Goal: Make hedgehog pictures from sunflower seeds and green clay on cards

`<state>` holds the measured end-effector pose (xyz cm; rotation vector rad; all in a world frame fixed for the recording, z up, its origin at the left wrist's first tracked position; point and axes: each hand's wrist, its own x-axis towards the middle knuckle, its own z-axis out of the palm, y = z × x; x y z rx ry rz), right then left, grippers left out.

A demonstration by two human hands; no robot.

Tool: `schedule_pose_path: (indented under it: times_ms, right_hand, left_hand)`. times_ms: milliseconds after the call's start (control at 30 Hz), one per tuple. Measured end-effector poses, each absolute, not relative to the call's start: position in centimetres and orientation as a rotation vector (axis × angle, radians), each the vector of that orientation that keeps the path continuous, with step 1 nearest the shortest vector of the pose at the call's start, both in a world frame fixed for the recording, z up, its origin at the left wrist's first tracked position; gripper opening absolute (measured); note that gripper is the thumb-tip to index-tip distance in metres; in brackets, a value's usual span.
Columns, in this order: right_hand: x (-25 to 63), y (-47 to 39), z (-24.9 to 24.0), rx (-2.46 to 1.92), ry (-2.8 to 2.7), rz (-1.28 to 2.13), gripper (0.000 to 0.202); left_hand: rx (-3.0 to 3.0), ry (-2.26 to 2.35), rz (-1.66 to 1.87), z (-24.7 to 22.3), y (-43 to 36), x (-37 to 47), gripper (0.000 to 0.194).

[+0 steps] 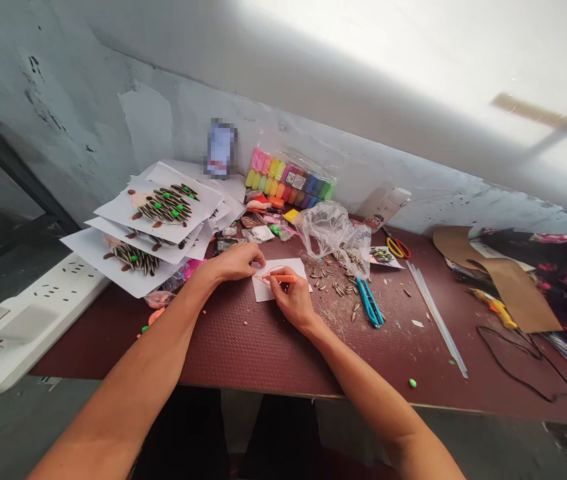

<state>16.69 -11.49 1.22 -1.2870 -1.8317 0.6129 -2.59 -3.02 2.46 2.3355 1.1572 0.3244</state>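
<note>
My right hand [291,297] is closed around an orange pen [283,278]. Its tip is at a small white sheet of paper [291,265], where an orange curved outline shows. My left hand [238,262] rests at the sheet's left edge with fingers lying on it, holding nothing between them. To the right of the sheet lie striped sunflower seeds [341,287] and a blue utility knife [369,303]. At the left is a stack of white sheets [108,263]; the top ones carry hedgehog pictures [163,205] made of seeds and clay with green dots.
Behind are a pack of coloured clay [288,179], a clear plastic bag [326,230], a phone [221,150] and a white bottle [388,207]. Rightward lie scissors [397,247], glue sticks [436,317] and a yellow glue gun [496,308] with its cord. A power strip [28,327] stands left.
</note>
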Motion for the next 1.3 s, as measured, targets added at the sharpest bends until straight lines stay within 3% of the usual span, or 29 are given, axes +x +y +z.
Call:
schedule_pose_path:
  times_ms: [1300]
  right_hand:
    - [16.61,-11.61,1.48,-1.272,-1.855,0.612,0.015]
  left_hand:
    - [2.337,1.165,0.314,2.61,-3.12,-2.5,0.033]
